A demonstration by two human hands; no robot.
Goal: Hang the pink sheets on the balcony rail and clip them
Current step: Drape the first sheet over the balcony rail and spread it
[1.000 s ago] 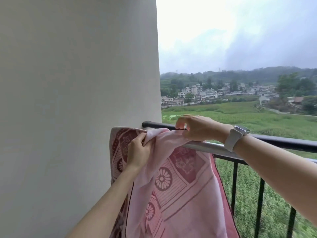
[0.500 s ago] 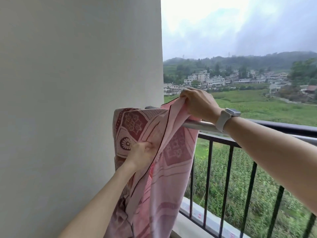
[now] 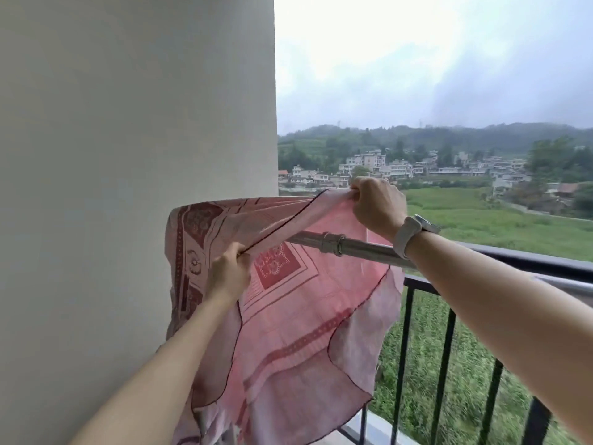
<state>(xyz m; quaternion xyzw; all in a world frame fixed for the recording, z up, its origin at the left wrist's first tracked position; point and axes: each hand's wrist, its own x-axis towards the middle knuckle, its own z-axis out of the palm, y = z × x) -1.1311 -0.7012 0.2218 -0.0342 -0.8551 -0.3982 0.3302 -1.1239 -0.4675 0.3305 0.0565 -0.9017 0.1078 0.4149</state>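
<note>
Left hand: my left hand [image 3: 228, 275] is fisted on the dark-trimmed edge of the pink sheet [image 3: 288, 332], low and near the wall [image 3: 128, 155].
Right hand: my right hand [image 3: 377, 205] is closed on a bunched corner of the same sheet, held above the metal pole [image 3: 359, 248]; a white watch [image 3: 412, 232] sits on that wrist.
Sheet: stretched between my two hands, edge taut from the lower grip up to the higher one. The rest hangs in front of the pole and hides its left end; patterned darker-red squares and bands show on the cloth. Lower hem falls loose near the balcony floor.
Pole: silver, with a joint collar just right of the cloth, running beside the black balcony rail [image 3: 526, 263].
Beyond: green field [image 3: 481, 226], houses, hills, cloudy sky.
Clips: cannot see any on the sheet.
</note>
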